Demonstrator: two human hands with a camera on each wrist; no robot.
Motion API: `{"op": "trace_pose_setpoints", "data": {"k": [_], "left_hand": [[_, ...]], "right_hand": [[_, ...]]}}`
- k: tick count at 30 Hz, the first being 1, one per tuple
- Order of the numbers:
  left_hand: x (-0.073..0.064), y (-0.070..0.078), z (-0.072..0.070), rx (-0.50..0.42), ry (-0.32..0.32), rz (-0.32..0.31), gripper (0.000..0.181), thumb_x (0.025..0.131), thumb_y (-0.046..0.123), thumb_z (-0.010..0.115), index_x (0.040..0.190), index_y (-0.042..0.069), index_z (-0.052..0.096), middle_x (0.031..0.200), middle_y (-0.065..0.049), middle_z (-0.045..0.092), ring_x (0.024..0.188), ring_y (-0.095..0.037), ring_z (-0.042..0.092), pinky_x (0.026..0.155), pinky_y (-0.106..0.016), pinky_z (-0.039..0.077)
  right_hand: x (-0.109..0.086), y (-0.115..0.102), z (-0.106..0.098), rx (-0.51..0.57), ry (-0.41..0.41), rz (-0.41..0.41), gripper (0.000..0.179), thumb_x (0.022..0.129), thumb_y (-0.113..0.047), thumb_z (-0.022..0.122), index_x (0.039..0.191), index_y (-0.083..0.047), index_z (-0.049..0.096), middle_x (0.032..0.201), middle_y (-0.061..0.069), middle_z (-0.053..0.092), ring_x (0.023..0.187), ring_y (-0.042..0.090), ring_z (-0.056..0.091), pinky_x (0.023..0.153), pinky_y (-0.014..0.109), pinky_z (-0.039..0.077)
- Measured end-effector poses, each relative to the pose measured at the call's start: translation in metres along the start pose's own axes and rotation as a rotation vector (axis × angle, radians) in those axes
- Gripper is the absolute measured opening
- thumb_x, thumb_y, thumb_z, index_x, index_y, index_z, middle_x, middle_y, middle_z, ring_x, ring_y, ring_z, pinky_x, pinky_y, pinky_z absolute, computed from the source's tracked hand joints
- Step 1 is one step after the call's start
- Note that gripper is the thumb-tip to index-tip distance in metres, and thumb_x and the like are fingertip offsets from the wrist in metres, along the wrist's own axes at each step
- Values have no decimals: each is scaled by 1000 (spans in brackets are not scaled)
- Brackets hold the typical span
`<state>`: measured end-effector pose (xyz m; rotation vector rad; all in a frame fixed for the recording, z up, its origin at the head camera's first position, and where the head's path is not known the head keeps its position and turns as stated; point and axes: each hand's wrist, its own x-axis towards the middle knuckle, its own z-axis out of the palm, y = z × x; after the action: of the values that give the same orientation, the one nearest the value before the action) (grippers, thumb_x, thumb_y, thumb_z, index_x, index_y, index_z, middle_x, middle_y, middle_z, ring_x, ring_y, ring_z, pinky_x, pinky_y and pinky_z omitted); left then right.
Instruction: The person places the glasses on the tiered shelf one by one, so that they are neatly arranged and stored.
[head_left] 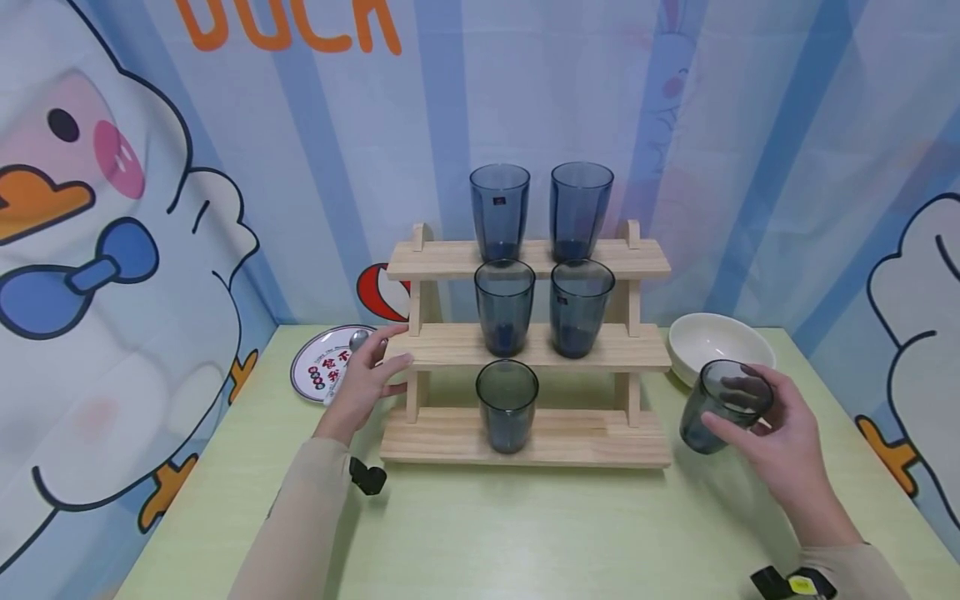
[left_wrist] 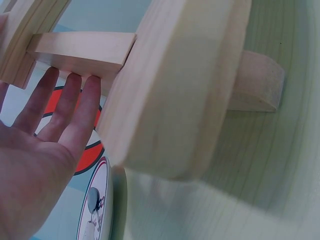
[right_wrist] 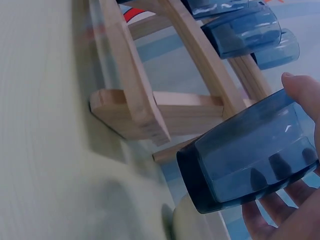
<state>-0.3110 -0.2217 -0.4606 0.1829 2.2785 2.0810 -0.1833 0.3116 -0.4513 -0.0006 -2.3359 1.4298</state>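
My right hand (head_left: 787, 442) grips a blue glass tumbler (head_left: 723, 408) around its side, tilted and raised off the table to the right of a wooden three-tier rack (head_left: 585, 450). In the right wrist view, the fingers curl under the tumbler (right_wrist: 245, 155) and the thumb lies near its rim. My left hand (head_left: 365, 379) is at the rack's left side, its fairly straight fingertips against an upright (left_wrist: 82, 47) in the left wrist view. Two tumblers (head_left: 500, 212) stand on the top tier, two more (head_left: 505, 308) on the middle one, and a single tumbler (head_left: 507, 408) on the bottom tier.
A white bowl (head_left: 720, 333) sits at the back right, behind the held tumbler. On the left, a printed plate (head_left: 311, 367) with a spoon (head_left: 358, 338) on it lies behind my left hand. A patterned curtain (head_left: 337, 167) hangs behind the light green table (head_left: 525, 533).
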Motion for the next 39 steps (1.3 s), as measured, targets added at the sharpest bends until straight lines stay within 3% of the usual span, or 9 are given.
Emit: {"op": "trace_pose_setpoints", "data": {"k": [16, 24, 39], "left_hand": [[0, 0, 0, 8, -2, -7, 58, 101, 29, 72, 154, 30, 50, 161, -12, 43, 138, -41, 51, 97, -60, 57], [-2, 0, 0, 10, 5, -13, 58, 101, 29, 72, 154, 30, 50, 160, -12, 43, 138, -41, 51, 97, -59, 58], [-1, 1, 0, 19, 3, -5, 57, 101, 29, 71, 154, 30, 50, 159, -13, 44, 137, -41, 51, 97, -60, 58]], "right_hand": [[0, -28, 17, 155, -50, -80, 81, 85, 8, 82, 154, -14, 47, 130, -10, 58, 109, 3, 64, 85, 9, 54], [-1, -35, 34, 119, -122, -113, 82, 84, 3, 85, 154, -10, 45, 132, -13, 58, 110, 3, 64, 87, 10, 53], [4, -46, 67, 206, -230, -165, 80, 79, 4, 89, 149, -7, 51, 130, 3, 64, 110, 12, 67, 88, 19, 58]]}}
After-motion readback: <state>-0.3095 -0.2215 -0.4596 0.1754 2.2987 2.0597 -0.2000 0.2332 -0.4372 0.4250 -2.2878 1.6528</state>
